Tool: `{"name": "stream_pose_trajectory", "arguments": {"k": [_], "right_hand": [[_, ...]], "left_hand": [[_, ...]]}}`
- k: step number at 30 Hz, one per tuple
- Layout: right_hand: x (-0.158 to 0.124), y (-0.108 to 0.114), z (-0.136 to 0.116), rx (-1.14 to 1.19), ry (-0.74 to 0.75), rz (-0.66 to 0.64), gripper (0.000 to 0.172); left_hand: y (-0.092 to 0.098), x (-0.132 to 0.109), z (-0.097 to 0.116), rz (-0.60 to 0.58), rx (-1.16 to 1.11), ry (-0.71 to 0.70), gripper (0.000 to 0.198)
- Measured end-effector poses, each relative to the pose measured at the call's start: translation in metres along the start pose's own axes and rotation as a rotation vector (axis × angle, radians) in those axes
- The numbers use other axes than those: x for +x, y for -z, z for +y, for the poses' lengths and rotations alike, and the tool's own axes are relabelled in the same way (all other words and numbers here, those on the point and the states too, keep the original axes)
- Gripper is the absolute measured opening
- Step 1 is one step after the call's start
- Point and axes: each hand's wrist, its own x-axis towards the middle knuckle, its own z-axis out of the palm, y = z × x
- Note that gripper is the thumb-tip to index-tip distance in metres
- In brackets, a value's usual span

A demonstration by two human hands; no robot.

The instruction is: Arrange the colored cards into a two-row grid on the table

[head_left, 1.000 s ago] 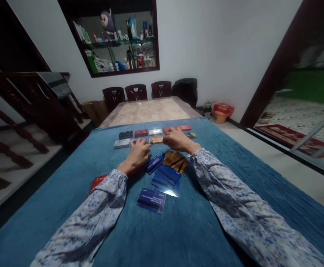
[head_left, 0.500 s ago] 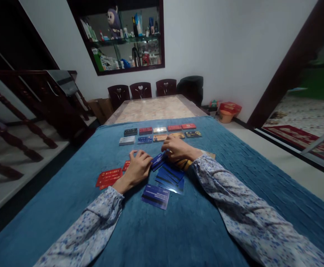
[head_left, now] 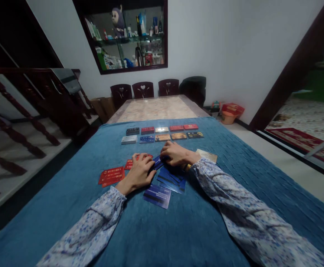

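A dark blue card (head_left: 158, 163) is held between my two hands, low over the cloth. My left hand (head_left: 138, 173) has its curled fingers at the card's left end. The bent fingers of my right hand (head_left: 176, 153) grip the other end and hide part of it. Below my right hand, several blue cards (head_left: 170, 180) lie overlapping. A single purple-blue card (head_left: 157, 196) rests nearer to me. Red cards (head_left: 112, 175) are spread left of my left hand, and more red cards (head_left: 128, 164) lie partly behind it.
Two rows of card stacks, among them a silver stack (head_left: 129, 139) and a black-and-gold stack (head_left: 195, 135), stand farther back on the blue cloth (head_left: 206, 230). A pale card (head_left: 208, 155) lies beyond my right wrist. Dark chairs (head_left: 169, 87) line the table's far end.
My right hand has shifted a little toward the left and lower over the blue card, uncovering the orange stacks behind. My left thumb has moved away from the card's edge. The view has shifted slightly.
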Motion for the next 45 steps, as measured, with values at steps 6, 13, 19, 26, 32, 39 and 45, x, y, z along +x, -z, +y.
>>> {"name": "stream_pose_trajectory", "arguments": {"k": [6, 13, 19, 26, 32, 39, 45], "right_hand": [[0.001, -0.002, 0.000, 0.004, -0.012, 0.002, 0.041], [0.001, 0.000, -0.001, 0.011, -0.008, 0.006, 0.044], [0.003, -0.001, 0.002, 0.017, -0.010, 0.013, 0.043], [0.007, -0.002, 0.005, 0.009, -0.061, 0.113, 0.033], [0.005, -0.001, 0.004, 0.046, -0.092, 0.228, 0.027], [0.009, -0.006, -0.001, 0.039, -0.187, 0.249, 0.040], [0.008, -0.005, -0.011, 0.001, -0.240, 0.228, 0.035]], "left_hand": [[-0.003, 0.003, -0.002, -0.002, -0.001, 0.023, 0.021], [-0.008, 0.002, -0.003, 0.032, 0.038, -0.026, 0.023], [-0.007, 0.002, -0.003, 0.099, 0.029, -0.006, 0.024], [-0.006, 0.002, -0.007, 0.186, -0.015, 0.060, 0.022], [-0.010, 0.003, -0.011, 0.281, -0.075, 0.116, 0.026], [-0.015, 0.004, -0.014, 0.247, -0.083, 0.152, 0.032], [-0.014, 0.004, -0.009, 0.232, -0.060, 0.202, 0.035]]}}
